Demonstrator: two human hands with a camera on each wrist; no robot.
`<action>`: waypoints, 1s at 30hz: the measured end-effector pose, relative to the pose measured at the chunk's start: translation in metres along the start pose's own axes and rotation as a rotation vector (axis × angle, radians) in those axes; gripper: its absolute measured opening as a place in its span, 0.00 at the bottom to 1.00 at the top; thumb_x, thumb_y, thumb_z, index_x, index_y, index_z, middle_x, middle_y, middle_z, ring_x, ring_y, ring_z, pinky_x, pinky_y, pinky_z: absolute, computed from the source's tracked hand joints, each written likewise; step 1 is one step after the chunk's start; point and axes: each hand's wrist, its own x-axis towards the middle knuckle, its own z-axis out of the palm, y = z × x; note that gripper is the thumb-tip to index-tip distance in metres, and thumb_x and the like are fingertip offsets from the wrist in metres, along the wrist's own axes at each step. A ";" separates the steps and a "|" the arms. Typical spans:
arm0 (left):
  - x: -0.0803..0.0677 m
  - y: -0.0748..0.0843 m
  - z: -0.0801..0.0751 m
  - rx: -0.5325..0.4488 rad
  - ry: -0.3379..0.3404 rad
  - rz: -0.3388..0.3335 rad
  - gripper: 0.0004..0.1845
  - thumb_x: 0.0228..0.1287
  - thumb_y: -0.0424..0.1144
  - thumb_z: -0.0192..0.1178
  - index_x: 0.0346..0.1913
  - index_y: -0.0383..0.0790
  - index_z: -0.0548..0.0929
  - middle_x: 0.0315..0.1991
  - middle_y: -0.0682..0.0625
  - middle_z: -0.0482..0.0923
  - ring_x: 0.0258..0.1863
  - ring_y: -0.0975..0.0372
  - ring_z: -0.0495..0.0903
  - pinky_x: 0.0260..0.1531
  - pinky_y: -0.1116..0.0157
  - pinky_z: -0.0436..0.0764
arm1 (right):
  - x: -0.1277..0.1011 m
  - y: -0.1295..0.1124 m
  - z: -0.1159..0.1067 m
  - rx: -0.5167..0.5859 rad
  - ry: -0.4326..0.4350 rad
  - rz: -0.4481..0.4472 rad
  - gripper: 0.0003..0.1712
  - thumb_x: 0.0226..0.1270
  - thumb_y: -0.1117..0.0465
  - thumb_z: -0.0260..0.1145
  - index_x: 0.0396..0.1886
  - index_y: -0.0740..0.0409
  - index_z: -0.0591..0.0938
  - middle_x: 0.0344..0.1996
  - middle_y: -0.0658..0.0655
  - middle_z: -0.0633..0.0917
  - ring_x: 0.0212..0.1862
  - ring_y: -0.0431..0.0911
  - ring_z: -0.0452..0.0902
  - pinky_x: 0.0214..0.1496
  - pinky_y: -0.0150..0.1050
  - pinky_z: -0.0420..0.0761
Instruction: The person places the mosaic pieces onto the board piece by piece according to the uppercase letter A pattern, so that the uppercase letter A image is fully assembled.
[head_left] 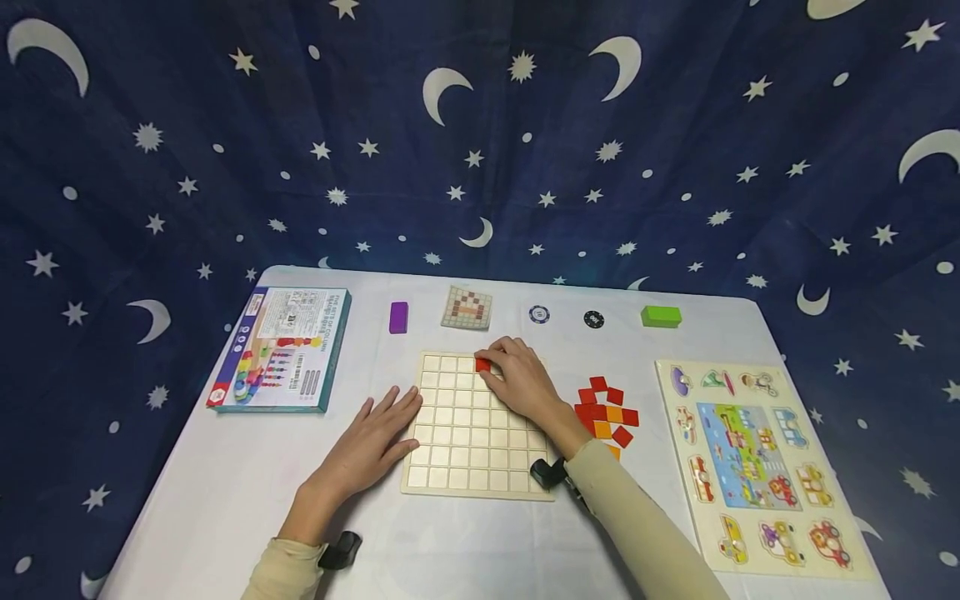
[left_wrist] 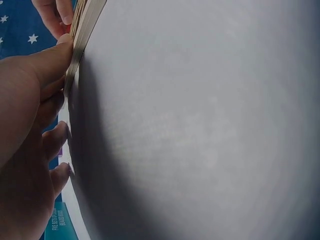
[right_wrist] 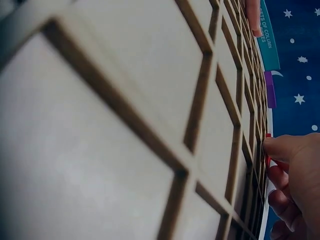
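Your right hand pinches a red tile in its curled fingertips at the top row of the wooden grid board, near the board's 12 o'clock edge. Your left hand lies flat with straight fingers on the white table, its fingertips touching the board's edge at 9 o'clock. A pile of red and orange tiles sits just beside the board at 3 o'clock, with a vehicle puzzle beyond it and a boxed toy at 10 o'clock.

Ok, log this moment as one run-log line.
right hand: pinches red tile at grid board top row | left hand: flat against board's left edge | loose tiles: right of board
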 end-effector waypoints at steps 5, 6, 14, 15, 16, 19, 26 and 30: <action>0.000 0.000 0.001 -0.001 -0.004 0.003 0.38 0.75 0.48 0.66 0.82 0.42 0.66 0.84 0.47 0.63 0.86 0.44 0.58 0.82 0.33 0.55 | -0.004 0.002 -0.003 -0.013 -0.001 0.002 0.21 0.75 0.54 0.71 0.65 0.49 0.87 0.55 0.55 0.85 0.57 0.51 0.77 0.60 0.49 0.80; 0.000 0.000 0.001 0.000 -0.004 0.003 0.38 0.75 0.48 0.66 0.82 0.42 0.66 0.84 0.47 0.63 0.86 0.44 0.58 0.83 0.33 0.55 | -0.005 0.003 -0.004 -0.013 -0.001 0.006 0.21 0.75 0.54 0.71 0.65 0.49 0.87 0.56 0.54 0.84 0.57 0.51 0.77 0.60 0.49 0.80; 0.000 -0.001 0.000 0.008 -0.001 0.004 0.38 0.75 0.48 0.66 0.82 0.42 0.66 0.84 0.47 0.63 0.86 0.44 0.58 0.82 0.33 0.56 | -0.037 0.041 -0.030 -0.003 0.060 0.060 0.21 0.74 0.55 0.70 0.64 0.50 0.88 0.56 0.56 0.85 0.56 0.53 0.77 0.58 0.50 0.78; 0.001 -0.001 0.000 0.007 -0.003 0.004 0.38 0.75 0.48 0.66 0.82 0.42 0.66 0.84 0.47 0.63 0.86 0.44 0.58 0.82 0.33 0.56 | -0.044 0.050 -0.035 -0.007 0.072 0.066 0.21 0.73 0.55 0.71 0.63 0.51 0.88 0.56 0.57 0.85 0.56 0.53 0.78 0.57 0.51 0.78; 0.001 0.000 0.000 0.007 -0.006 0.005 0.38 0.75 0.48 0.66 0.82 0.42 0.66 0.84 0.47 0.63 0.86 0.44 0.58 0.82 0.33 0.55 | -0.052 0.059 -0.040 -0.017 0.082 0.072 0.21 0.73 0.56 0.71 0.63 0.51 0.88 0.56 0.58 0.85 0.56 0.53 0.78 0.58 0.52 0.78; 0.001 0.000 -0.001 0.007 -0.009 0.002 0.38 0.75 0.48 0.65 0.83 0.42 0.66 0.84 0.47 0.63 0.86 0.44 0.58 0.83 0.33 0.55 | -0.072 0.085 -0.054 -0.044 0.101 0.099 0.20 0.72 0.59 0.72 0.62 0.51 0.88 0.56 0.58 0.85 0.56 0.54 0.77 0.58 0.53 0.78; 0.000 0.000 -0.003 -0.001 -0.015 -0.016 0.38 0.75 0.47 0.66 0.83 0.42 0.66 0.84 0.47 0.62 0.86 0.43 0.57 0.83 0.33 0.55 | -0.099 0.119 -0.076 -0.057 0.066 0.145 0.21 0.70 0.61 0.73 0.62 0.54 0.88 0.57 0.61 0.84 0.57 0.56 0.76 0.61 0.57 0.80; 0.001 0.000 -0.001 -0.004 -0.025 -0.015 0.38 0.76 0.48 0.65 0.83 0.43 0.65 0.85 0.48 0.62 0.86 0.44 0.57 0.83 0.33 0.54 | -0.104 0.126 -0.078 -0.057 0.036 0.159 0.22 0.70 0.61 0.73 0.63 0.54 0.87 0.55 0.61 0.84 0.57 0.56 0.76 0.63 0.57 0.81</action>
